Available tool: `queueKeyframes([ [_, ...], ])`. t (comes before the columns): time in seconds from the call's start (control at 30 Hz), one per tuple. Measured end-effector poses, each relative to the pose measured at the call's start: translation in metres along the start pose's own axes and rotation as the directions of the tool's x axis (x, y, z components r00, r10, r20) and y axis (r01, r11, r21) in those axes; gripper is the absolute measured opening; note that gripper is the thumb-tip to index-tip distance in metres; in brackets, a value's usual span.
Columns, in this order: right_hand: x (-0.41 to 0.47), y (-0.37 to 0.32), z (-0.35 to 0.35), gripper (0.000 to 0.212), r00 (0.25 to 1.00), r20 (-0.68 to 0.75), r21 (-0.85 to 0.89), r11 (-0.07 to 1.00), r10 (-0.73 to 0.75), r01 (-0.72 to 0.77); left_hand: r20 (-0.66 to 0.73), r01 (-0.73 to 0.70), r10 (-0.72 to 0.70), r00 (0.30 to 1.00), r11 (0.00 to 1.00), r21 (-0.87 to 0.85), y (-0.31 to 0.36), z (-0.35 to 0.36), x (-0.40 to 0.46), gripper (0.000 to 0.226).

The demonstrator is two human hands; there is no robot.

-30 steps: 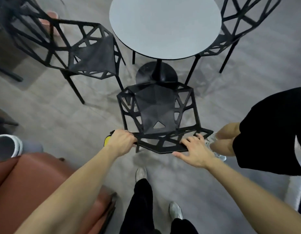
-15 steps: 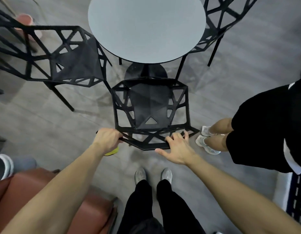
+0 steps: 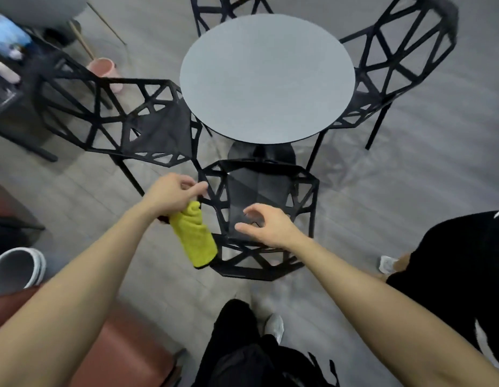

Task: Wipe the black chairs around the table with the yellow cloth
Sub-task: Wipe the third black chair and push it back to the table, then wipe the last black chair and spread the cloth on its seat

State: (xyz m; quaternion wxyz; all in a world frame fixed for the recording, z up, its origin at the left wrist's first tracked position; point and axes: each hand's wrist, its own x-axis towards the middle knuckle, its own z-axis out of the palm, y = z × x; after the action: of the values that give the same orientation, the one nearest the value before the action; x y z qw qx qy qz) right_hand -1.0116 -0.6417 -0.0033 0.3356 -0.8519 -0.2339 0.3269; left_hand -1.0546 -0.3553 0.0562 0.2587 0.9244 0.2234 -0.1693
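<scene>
Since the earlier frames, both hands have been lifted off the backrest rim of the near black chair (image 3: pixel 259 199), which now stands pushed in toward the round bench (image 3: pixel 266 76). The yellow cloth (image 3: pixel 196 236), formerly bunched out of sight, now hangs in the open.

The cloth is held by the left hand (image 3: pixel 170 191); its upper end is tucked under the palm and the curled lower fingers, while thumb and forefinger nearly meet above it. The right hand (image 3: pixel 263 226) hovers over the chair's seat with fingers loosely spread and nothing held.

A slip is judged possible: only the cloth's top is caught, so a quick swing could let it drop to the floor. It could also snag in the chair's triangular openings, and the thin struts could be skipped by a broad wipe.

The cloth appears as a thick, fuzzy, bright yellow roll, hanging just left of the chair's backrest. Three more black lattice chairs stand around the bench: one left (image 3: pixel 125 121), one right (image 3: pixel 396 68), one far (image 3: pixel 228 7).
</scene>
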Motion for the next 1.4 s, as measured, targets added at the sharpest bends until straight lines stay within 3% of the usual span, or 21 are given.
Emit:
queueKeyframes([
  [0.13,0.045,-0.058,-0.033,0.095,0.978,-0.132,0.168,0.969,-0.159,0.180,-0.118,-0.027,-0.005,0.993,0.964,-0.265,0.046,-0.024,0.029,0.054],
  [0.2,0.065,-0.077,-0.053,0.082,0.972,-0.156,0.171,0.964,-0.177,0.203,-0.159,-0.026,-0.042,0.986,0.915,-0.404,0.068,-0.032,0.047,0.057],
  [0.27,0.087,-0.087,-0.075,0.055,0.969,-0.164,0.165,0.963,-0.187,0.214,-0.159,-0.029,-0.065,0.985,0.851,-0.525,0.088,-0.041,0.067,0.057],
  [0.37,0.115,-0.083,-0.115,0.032,0.974,-0.131,0.185,0.960,-0.186,0.208,-0.104,-0.111,0.062,0.993,0.806,-0.581,0.102,-0.051,0.092,0.041],
  [0.47,0.145,-0.062,-0.158,0.024,0.981,-0.094,0.191,0.964,-0.170,0.185,0.106,-0.074,0.174,0.979,0.789,-0.610,0.099,-0.056,0.115,0.050],
  [0.5,0.156,-0.052,-0.172,0.023,0.982,-0.081,0.186,0.965,-0.170,0.182,0.155,-0.054,0.180,0.971,0.802,-0.594,0.100,-0.053,0.123,0.052],
  [0.57,0.176,-0.035,-0.198,0.022,0.982,-0.055,0.205,0.961,-0.180,0.187,0.160,-0.042,0.134,0.978,0.877,-0.479,0.113,-0.044,0.142,0.036],
  [0.73,0.234,0.019,-0.270,0.021,0.962,0.038,0.234,0.938,-0.270,0.254,0.001,-0.005,0.006,1.000,0.934,-0.357,0.168,-0.026,0.188,0.012],
  [0.8,0.252,0.036,-0.309,0.030,0.963,0.086,0.296,0.929,-0.257,0.221,-0.107,-0.006,-0.042,0.993,0.911,-0.412,0.204,-0.026,0.199,0.017],
  [0.9,0.258,0.061,-0.368,0.055,0.950,0.193,0.332,0.927,-0.246,0.173,-0.135,-0.029,-0.049,0.990,0.853,-0.521,0.273,-0.028,0.225,0.032],
  [0.97,0.258,0.081,-0.405,0.047,0.939,0.241,0.296,0.940,-0.245,0.169,-0.140,-0.071,0.004,0.990,0.876,-0.477,0.319,-0.030,0.247,0.035],
  [1.03,0.262,0.100,-0.443,0.028,0.958,0.179,0.272,0.947,-0.223,0.169,-0.124,-0.093,0.049,0.991,0.919,-0.382,0.356,-0.032,0.269,0.034],
  [1.17,0.273,0.134,-0.514,0.022,0.981,0.060,0.245,0.956,-0.182,0.163,-0.105,-0.145,0.129,0.986,0.974,-0.175,0.414,-0.028,0.314,0.030],
  [1.3,0.283,0.169,-0.569,0.018,0.983,-0.132,0.168,0.974,-0.129,0.150,-0.153,-0.204,0.166,0.974,0.937,-0.283,0.470,-0.024,0.366,0.040],
  [1.4,0.283,0.200,-0.602,0.015,0.977,-0.192,0.032,0.995,-0.088,0.096,-0.124,-0.292,0.268,0.955,0.924,-0.248,0.515,-0.019,0.414,0.038],
])
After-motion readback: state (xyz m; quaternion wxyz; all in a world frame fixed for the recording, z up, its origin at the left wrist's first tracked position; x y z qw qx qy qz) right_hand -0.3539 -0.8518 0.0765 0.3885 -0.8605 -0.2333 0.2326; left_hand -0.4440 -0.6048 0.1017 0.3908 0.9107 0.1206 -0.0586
